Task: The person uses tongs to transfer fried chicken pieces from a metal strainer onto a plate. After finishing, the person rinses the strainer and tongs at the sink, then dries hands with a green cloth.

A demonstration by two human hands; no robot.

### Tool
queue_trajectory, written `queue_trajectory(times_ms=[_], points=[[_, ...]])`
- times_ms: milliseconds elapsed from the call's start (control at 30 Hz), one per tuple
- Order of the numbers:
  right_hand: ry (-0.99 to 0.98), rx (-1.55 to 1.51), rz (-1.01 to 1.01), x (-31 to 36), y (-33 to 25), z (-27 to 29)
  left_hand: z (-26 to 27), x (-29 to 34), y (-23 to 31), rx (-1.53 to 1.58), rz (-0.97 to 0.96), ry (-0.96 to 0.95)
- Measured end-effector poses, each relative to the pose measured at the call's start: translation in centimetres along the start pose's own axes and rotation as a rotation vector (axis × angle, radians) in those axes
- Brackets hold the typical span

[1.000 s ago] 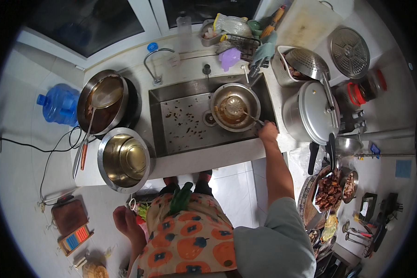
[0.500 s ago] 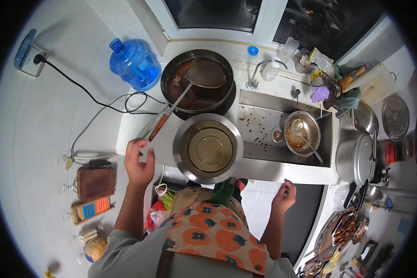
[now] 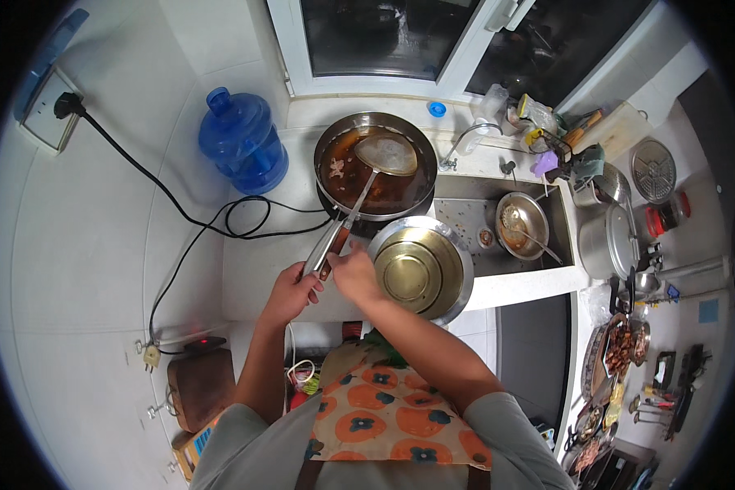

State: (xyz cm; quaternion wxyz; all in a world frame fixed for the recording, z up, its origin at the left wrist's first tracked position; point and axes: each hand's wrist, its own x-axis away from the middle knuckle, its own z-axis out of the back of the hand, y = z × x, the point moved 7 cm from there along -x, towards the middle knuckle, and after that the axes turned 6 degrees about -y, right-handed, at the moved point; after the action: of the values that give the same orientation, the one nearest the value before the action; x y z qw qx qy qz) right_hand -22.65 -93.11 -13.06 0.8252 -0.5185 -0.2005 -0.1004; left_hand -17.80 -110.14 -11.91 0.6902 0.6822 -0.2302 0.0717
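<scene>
A deep dark pan (image 3: 343, 135) with brown liquid and a few pale scraps sits at the back of the counter. Across it lies a wide round skimmer (image 3: 386, 153), its long handle slanting toward me over the rim. My left hand (image 3: 292, 291) is closed on the end of the pan's silver handle (image 3: 325, 247). Beside it, my right hand (image 3: 356, 276) wraps round the skimmer's wooden grip (image 3: 336, 253); its fingertips are partly hidden. Just right of my right hand stands a wide-rimmed steel pot (image 3: 461, 286) of clear yellowish liquid.
To the right is a steel sink (image 3: 474, 204) with food bits and a steel bowl (image 3: 524, 211) holding a slotted ladle. A blue water jug (image 3: 241, 139) stands left of the pan. A black cord (image 3: 188, 216) runs from the wall socket toward the pan. A lidded pot (image 3: 600, 241) stands right of the sink.
My left hand has closed on the pan's handle. My right hand has come from the counter's front edge at the right to the skimmer's grip. The whole view has shifted slightly.
</scene>
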Motion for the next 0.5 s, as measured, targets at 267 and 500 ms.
queue_trajectory(times_ms=[267, 500], points=[[0.144, -0.283, -0.249, -1.4, 0.8, 3.7, 1.5, -3.5, -0.7, 0.212, 0.152, -0.251], [0.223, -0.016, 0.098, 4.6, 1.4, 12.4, -0.2, -7.3, -0.2, 0.477, 0.181, -0.411]])
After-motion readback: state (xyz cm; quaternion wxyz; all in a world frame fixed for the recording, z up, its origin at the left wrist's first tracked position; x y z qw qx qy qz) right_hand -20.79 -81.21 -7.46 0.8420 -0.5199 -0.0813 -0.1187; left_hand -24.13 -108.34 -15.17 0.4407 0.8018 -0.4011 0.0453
